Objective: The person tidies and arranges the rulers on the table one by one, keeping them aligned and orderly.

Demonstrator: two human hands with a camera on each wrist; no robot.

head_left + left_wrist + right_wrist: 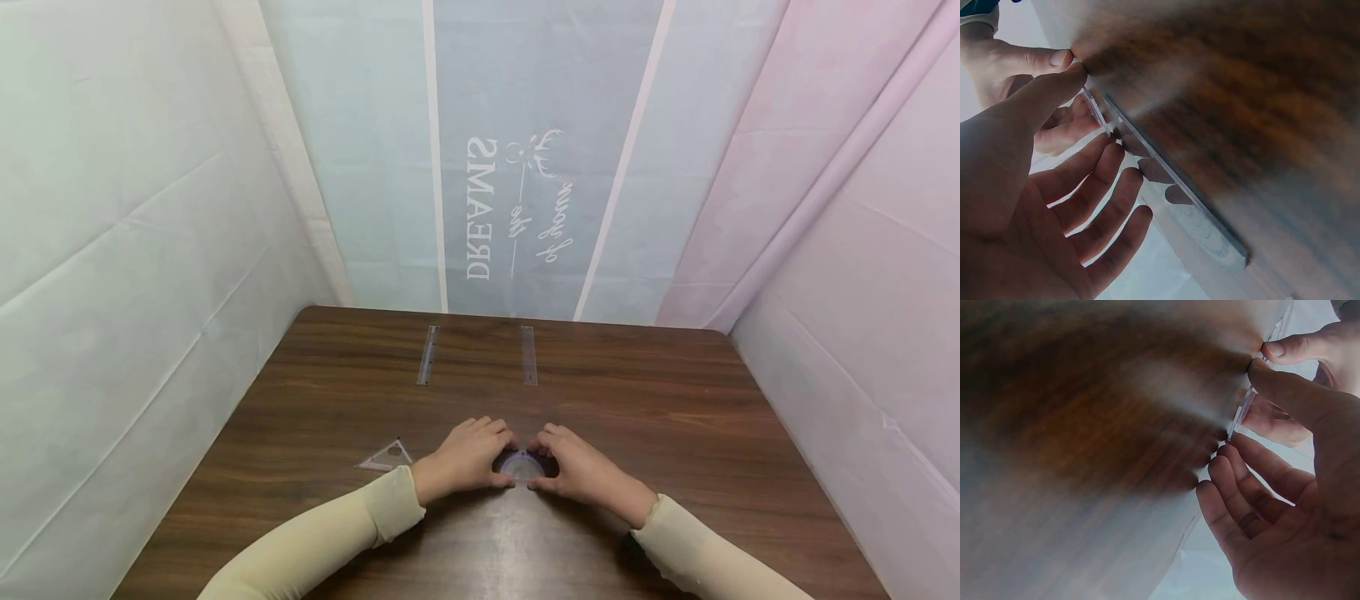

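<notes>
A clear half-round protractor (522, 468) with a purplish curved scale lies between my two hands, low over the wooden table. My left hand (468, 454) pinches its left side, thumb near its straight edge and fingers at the curve. On the opposite side my right hand (581, 467) pinches it the same way. The left wrist view shows the protractor (1096, 111) edge-on, with both thumbs close together above it. From the right wrist the protractor (1244, 411) appears as a thin tilted strip between thumb and fingers. Its ends are partly hidden by the fingers.
A clear set square (386, 457) lies left of my left hand, partly behind the sleeve. Farther back, two clear rulers, a left one (427, 356) and a right one (529, 356), lie lengthwise on the brown table (637, 383). Fabric walls (360, 167) surround the table.
</notes>
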